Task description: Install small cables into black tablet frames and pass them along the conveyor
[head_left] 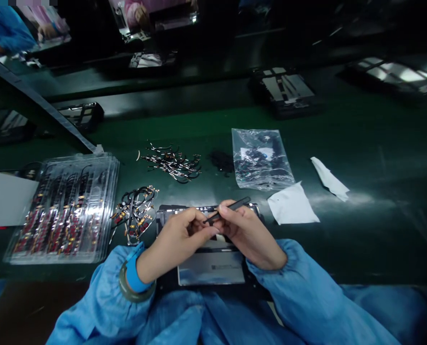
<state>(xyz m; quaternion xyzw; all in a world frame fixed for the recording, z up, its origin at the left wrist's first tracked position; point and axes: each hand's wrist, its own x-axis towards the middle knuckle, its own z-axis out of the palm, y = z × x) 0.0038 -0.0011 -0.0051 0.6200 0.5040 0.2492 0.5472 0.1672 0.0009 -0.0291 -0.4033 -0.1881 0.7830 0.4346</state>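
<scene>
Black tweezers (235, 205) lie in the closed fingers of my right hand (251, 235), their tip pointing left toward my other hand. My left hand (180, 239) is pinched beside that tip, its thumb and fingers round something too small to make out. Both hands are over an opened electronic device (211, 268) with a silver panel, close to my body. The hands hide the device's middle. Left of it lies a tangle of flex cables (136, 211), and behind that a pile of thin black cables (173, 163).
Clear trays of parts (67, 211) and a white box (6, 199) stand left. Behind the device are small black pieces (222, 160) and a plastic bag (261, 160). White sheets (293, 205) lie right. More devices (285, 88) and people's hands (141, 14) appear farther back.
</scene>
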